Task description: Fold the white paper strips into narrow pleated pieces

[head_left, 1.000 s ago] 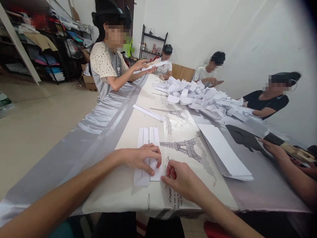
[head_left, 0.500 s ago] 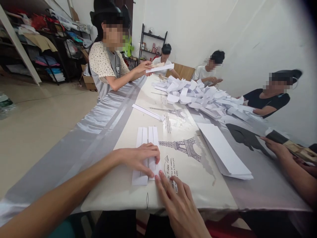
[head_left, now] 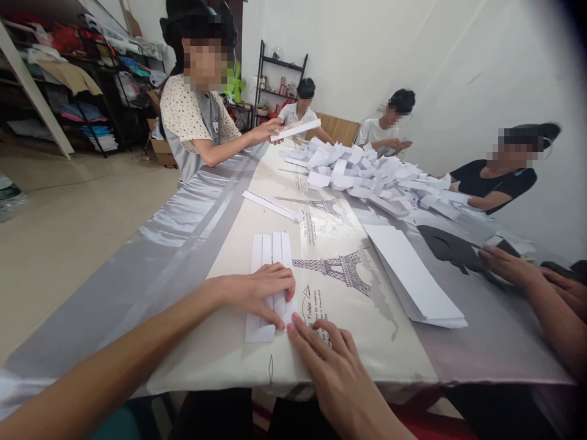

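Folded white paper lies on the table in front of me as two upright panels side by side, with long creases. My left hand rests across it, thumb and fingers apart, pressing it down from above. At the paper's lower right corner, the fingertips of my right hand touch the edge, its fingers stretched out; its thumb is hard to see. Farther up the cloth lies a narrow folded paper strip. To the right is a stack of white paper sheets.
A large heap of white paper pieces covers the far right of the table. A printed tablecloth covers the tabletop. Several people sit around it; one at the left holds a white strip. Another person's hands work at the right edge.
My two hands and the folded paper stay nearly in place. The neighbour's hand at the right has shifted and now holds a small white piece. The view has tilted slightly.
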`<action>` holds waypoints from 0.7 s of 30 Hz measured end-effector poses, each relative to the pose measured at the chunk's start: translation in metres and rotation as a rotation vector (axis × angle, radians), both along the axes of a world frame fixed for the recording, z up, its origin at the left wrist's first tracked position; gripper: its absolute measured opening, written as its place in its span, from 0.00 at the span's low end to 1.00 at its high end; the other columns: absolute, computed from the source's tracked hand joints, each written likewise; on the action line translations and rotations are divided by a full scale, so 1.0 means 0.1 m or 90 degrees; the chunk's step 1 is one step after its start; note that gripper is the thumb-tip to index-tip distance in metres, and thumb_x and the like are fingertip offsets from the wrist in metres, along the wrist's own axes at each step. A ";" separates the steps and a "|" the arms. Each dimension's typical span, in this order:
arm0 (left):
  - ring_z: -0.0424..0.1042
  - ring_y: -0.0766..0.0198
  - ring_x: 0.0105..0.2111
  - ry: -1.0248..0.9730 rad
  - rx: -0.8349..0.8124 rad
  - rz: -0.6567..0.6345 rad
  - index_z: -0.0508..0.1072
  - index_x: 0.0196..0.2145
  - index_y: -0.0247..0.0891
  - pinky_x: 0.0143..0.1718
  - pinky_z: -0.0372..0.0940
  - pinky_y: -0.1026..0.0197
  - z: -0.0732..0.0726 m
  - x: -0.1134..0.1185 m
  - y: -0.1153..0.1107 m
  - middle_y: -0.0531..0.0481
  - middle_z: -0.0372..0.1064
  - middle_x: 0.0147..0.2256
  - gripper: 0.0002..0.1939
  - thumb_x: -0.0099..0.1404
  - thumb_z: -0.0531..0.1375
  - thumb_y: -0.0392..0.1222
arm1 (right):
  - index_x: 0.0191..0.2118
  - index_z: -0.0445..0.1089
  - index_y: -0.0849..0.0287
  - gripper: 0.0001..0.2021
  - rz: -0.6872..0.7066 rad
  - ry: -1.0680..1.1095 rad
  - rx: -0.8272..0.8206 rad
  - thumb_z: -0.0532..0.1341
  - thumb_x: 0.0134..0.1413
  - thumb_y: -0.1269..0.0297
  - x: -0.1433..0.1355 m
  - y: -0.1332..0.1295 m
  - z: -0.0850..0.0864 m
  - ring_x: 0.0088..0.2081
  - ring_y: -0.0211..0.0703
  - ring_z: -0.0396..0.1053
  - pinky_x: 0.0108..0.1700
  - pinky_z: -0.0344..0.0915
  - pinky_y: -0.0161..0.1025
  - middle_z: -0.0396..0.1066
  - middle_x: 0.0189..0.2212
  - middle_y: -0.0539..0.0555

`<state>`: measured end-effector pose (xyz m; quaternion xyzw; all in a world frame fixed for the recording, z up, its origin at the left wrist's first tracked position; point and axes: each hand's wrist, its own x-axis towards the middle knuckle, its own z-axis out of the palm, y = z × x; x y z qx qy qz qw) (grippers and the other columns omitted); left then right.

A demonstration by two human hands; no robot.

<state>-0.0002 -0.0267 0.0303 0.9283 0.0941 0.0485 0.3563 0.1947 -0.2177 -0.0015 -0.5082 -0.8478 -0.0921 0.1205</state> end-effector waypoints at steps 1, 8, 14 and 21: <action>0.58 0.52 0.50 -0.001 0.002 0.001 0.64 0.39 0.42 0.52 0.55 0.52 0.00 0.00 0.00 0.50 0.62 0.44 0.22 0.62 0.66 0.59 | 0.66 0.63 0.60 0.32 0.003 0.017 -0.027 0.53 0.55 0.82 0.02 0.03 0.04 0.53 0.57 0.64 0.49 0.65 0.52 0.64 0.66 0.56; 0.58 0.52 0.50 0.037 0.001 0.009 0.64 0.40 0.42 0.51 0.57 0.53 0.04 0.03 -0.02 0.49 0.61 0.44 0.23 0.61 0.67 0.60 | 0.61 0.68 0.55 0.24 0.056 0.037 -0.079 0.56 0.62 0.78 0.16 0.12 0.17 0.49 0.53 0.65 0.49 0.64 0.49 0.68 0.63 0.55; 0.58 0.52 0.50 0.040 -0.006 0.018 0.63 0.41 0.42 0.51 0.57 0.53 0.02 0.03 -0.02 0.49 0.60 0.44 0.26 0.58 0.68 0.61 | 0.46 0.74 0.61 0.12 0.151 -0.123 -0.043 0.62 0.57 0.76 0.04 0.36 0.40 0.41 0.50 0.68 0.43 0.64 0.45 0.77 0.46 0.57; 0.62 0.53 0.51 -0.077 -0.048 0.035 0.64 0.49 0.44 0.52 0.62 0.53 0.02 -0.05 0.04 0.47 0.60 0.50 0.31 0.56 0.70 0.59 | 0.29 0.73 0.58 0.11 0.263 -0.280 -0.025 0.64 0.55 0.82 -0.11 0.71 0.63 0.30 0.44 0.69 0.34 0.63 0.40 0.73 0.23 0.50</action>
